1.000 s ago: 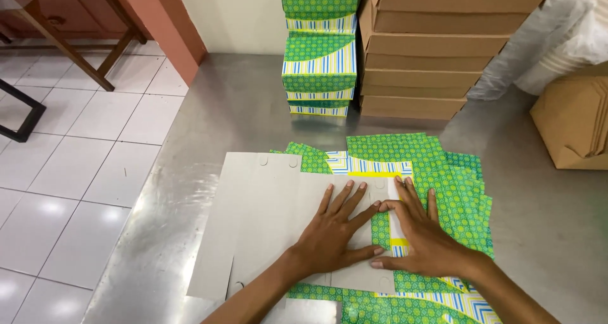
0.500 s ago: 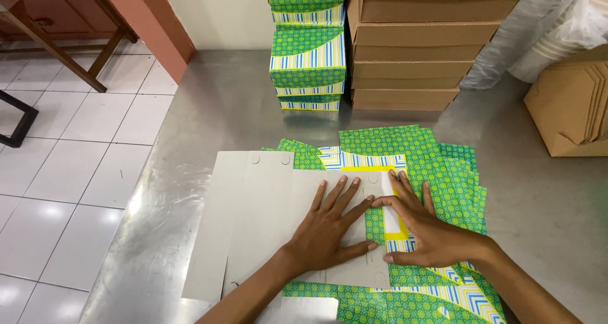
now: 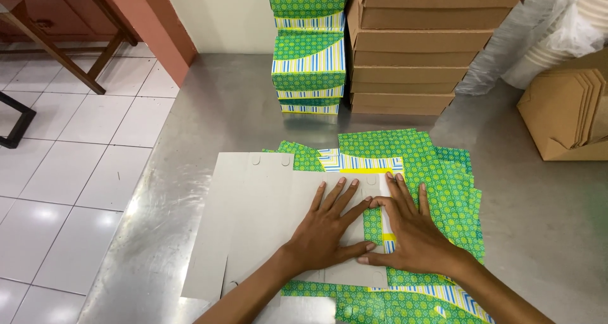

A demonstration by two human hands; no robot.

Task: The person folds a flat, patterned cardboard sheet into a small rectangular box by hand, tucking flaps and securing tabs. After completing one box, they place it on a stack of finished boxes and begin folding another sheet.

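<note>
A flat grey cardboard box blank point(image 3: 253, 216) lies printed side down on the steel table point(image 3: 221, 109). My left hand point(image 3: 326, 229) presses flat on its right part, fingers spread. My right hand point(image 3: 408, 226) rests beside it, fingers on a folded green patterned flap point(image 3: 373, 226) at the blank's right edge. Under and to the right lies a pile of flat green, yellow and blue patterned blanks point(image 3: 443, 178).
Folded green patterned boxes point(image 3: 309, 52) are stacked at the table's back, beside a stack of brown cardboard boxes point(image 3: 418, 45). More brown cardboard point(image 3: 570, 112) and plastic-wrapped goods point(image 3: 551, 33) sit at the right. White floor tiles point(image 3: 69, 159) and wooden table legs point(image 3: 57, 45) are at the left.
My right hand has slid left onto the flap at the blank's edge, close to my left hand. The view shifted slightly.
</note>
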